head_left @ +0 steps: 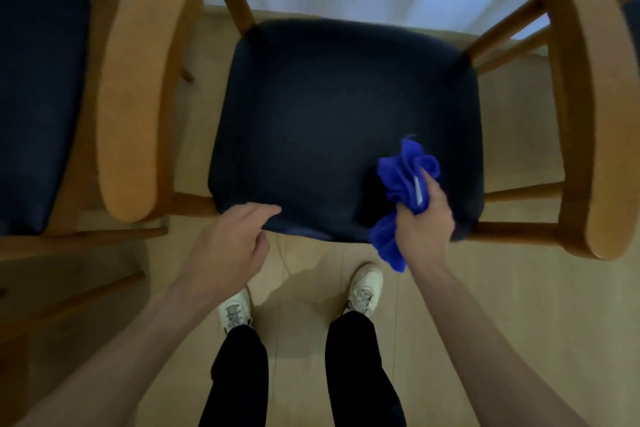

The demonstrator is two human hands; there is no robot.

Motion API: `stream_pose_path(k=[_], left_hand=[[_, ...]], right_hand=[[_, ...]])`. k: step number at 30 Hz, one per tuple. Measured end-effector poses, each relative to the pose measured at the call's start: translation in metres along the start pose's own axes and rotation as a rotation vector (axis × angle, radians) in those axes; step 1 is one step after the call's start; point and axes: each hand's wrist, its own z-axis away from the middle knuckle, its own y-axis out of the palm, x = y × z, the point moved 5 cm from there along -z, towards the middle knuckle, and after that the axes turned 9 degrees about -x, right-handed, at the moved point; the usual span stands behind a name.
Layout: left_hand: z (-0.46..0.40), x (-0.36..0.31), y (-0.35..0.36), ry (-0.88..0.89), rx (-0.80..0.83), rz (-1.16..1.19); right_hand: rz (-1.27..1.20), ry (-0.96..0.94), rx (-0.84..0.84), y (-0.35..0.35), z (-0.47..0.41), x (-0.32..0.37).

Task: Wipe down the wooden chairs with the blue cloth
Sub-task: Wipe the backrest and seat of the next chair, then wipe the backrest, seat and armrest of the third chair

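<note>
Blue cloth (405, 180) in right hand (426, 222)

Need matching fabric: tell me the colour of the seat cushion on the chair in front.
Dark navy, almost black, plain seat cushion; the head view, the only one, shows it.

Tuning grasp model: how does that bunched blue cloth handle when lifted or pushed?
The bunched blue cloth is probably floppy: its tail droops below the right hand. Likely light, since one hand holds it up. Pushed over the dark padded seat, it would likely crumple rather than slide as one piece.
</note>
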Motion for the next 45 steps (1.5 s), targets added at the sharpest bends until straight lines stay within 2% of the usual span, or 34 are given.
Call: stream_pose_path(k=[2,4,6,7,9,10,13,16,19,22,26,29,39,45], left_hand=[[-0.007,-0.01,-0.038,0.069,-0.173,0.0],[-0.009,-0.008,-0.08,0.071,-0.428,-0.027],[-0.007,0.019,-0.118,-0.109,-0.626,-0.041],[-0.005,0.041,-0.131,-0.262,-0.659,-0.021],[0.001,0.087,-0.137,-0.517,-0.579,0.06],[0.002,0.102,-0.134,-0.545,-0.509,0.129],[0.0,0.112,-0.114,-0.348,-0.374,0.369],[-0.002,0.115,-0.1,-0.325,-0.358,0.552],[-0.003,0.111,-0.097,-0.28,-0.342,0.566],[-0.005,0.11,-0.095,-0.293,-0.323,0.53],[-0.012,0.109,-0.096,-0.288,-0.328,0.414],[-0.023,0.095,-0.094,-0.254,-0.298,0.412],[-0.097,-0.015,-0.031,-0.188,-0.305,0.604],[-0.109,-0.037,-0.025,-0.069,-0.153,0.614]], right_hand=[[-0.169,-0.138,0.143,0.029,0.022,0.065],[-0.257,-0.288,0.298,0.053,0.041,0.131],[-0.297,-0.455,0.424,0.074,0.061,0.196],[-0.306,-0.533,0.483,0.085,0.07,0.226],[-0.265,-0.673,0.59,0.111,0.09,0.276],[-0.217,-0.731,0.631,0.126,0.102,0.296],[-0.123,-0.777,0.708,0.173,0.141,0.333],[0.044,-0.735,0.705,0.212,0.16,0.341],[0.426,-0.911,0.63,0.229,0.164,0.343],[0.596,-1.064,0.577,0.234,0.16,0.349],[0.559,-1.062,0.672,0.234,0.146,0.352],[0.474,-1.009,0.708,0.225,0.128,0.347],[0.517,-0.919,0.627,0.143,0.007,0.309],[0.501,-0.872,0.579,0.125,-0.008,0.296]])
